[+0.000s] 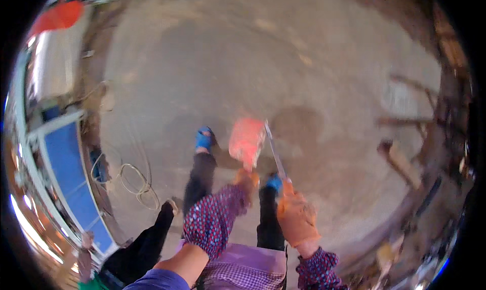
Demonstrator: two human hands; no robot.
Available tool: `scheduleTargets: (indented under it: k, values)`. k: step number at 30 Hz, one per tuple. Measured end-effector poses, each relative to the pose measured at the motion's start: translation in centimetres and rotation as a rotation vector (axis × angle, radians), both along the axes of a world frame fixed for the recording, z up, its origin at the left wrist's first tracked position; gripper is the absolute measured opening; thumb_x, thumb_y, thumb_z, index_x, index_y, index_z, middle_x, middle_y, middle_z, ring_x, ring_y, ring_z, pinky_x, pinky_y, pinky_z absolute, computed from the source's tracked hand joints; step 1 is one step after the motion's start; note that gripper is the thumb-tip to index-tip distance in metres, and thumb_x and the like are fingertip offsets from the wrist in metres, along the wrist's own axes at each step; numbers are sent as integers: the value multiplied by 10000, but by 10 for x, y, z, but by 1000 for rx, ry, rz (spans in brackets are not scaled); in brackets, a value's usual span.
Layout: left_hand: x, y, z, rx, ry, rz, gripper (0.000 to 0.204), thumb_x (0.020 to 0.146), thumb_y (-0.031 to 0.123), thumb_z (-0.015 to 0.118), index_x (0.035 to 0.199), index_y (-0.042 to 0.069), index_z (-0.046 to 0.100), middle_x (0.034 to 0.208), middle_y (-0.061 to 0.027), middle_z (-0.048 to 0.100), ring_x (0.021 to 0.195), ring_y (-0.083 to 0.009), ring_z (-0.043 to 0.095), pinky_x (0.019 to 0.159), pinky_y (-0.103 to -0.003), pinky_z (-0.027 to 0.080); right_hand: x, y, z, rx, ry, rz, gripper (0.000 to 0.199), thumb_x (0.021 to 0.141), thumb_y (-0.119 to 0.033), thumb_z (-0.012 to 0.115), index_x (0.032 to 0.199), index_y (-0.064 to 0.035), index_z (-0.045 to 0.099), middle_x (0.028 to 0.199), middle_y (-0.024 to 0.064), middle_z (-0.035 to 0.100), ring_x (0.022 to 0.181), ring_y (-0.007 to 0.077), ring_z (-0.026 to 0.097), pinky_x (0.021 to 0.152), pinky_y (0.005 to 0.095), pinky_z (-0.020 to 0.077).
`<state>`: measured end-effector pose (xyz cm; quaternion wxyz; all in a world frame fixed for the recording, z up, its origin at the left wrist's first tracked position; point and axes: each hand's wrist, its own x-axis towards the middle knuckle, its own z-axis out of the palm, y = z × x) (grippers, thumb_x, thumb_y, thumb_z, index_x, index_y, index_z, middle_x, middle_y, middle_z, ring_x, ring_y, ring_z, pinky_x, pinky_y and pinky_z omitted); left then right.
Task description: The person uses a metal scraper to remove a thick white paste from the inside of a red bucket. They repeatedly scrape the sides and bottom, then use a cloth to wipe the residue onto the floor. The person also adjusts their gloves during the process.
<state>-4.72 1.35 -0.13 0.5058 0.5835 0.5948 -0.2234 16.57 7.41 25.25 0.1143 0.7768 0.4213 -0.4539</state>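
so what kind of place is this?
Likely an outdoor work yard or building site: bare dirt ground, rough timber pieces at the right, loose cord lying at the left. The gloved right hand holds a trowel beside a brick.

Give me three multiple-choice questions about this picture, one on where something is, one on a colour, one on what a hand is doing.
1. Where is the coil of cord on the ground?
A. To the person's left
B. To the person's right
C. Between the feet

2. What colour are the shoes?
A. Yellow
B. Blue
C. White

3. What is the right hand doing?
A. Hanging open and empty
B. Resting on the knee
C. Closed on the handle of a long thin blade

Answers:
1. A, the coil lies on the left side of the picture, beside the blue panel.
2. B, both toes show bright blue below the dark trousers.
3. C, the orange-gloved right hand wraps the handle, and the blade points up beside the reddish block that the left hand holds.
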Motion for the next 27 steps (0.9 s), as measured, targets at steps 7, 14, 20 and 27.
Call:
scheduleTargets:
  k: [7, 14, 20, 27]
  values:
    - [14, 69, -9, -195, 247, 324, 145, 705, 213, 638, 757, 90, 694, 823, -134, 670, 751, -308, 655, 655, -379, 531, 47, 46, -79, 466, -100, 633, 253, 854, -163, 478, 1049, -76, 613, 773, 105, 656, 629, 256, 633, 486, 404, 412]
    - [19, 98, -170, 285, 34, 263, 190, 757, 208, 596, 871, 60, 628, 727, -134, 662, 743, -313, 662, 600, -439, 504, 42, 177, -206, 518, 140, 1157, 365, 916, -289, 457, 1209, -92, 550, 811, 170, 666, 696, 314, 660, 574, 398, 525]
    - [46, 153, -417, 532, 199, 826, 254, 754, 200, 574, 941, 28, 577, 690, -173, 640, 684, -335, 655, 552, -470, 488, 50, 280, -419, 529, 287, 1350, 330, 908, -266, 452, 1169, -99, 567, 808, 202, 647, 752, 378, 636, 631, 461, 505]
    - [-80, 264, -464, 781, 457, 1142, 257, 757, 277, 600, 829, 31, 608, 668, -176, 620, 617, -325, 635, 529, -447, 491, -132, 459, -534, 840, 616, 1692, 247, 877, -220, 482, 1037, -62, 585, 817, 220, 638, 780, 401, 622, 651, 481, 493]
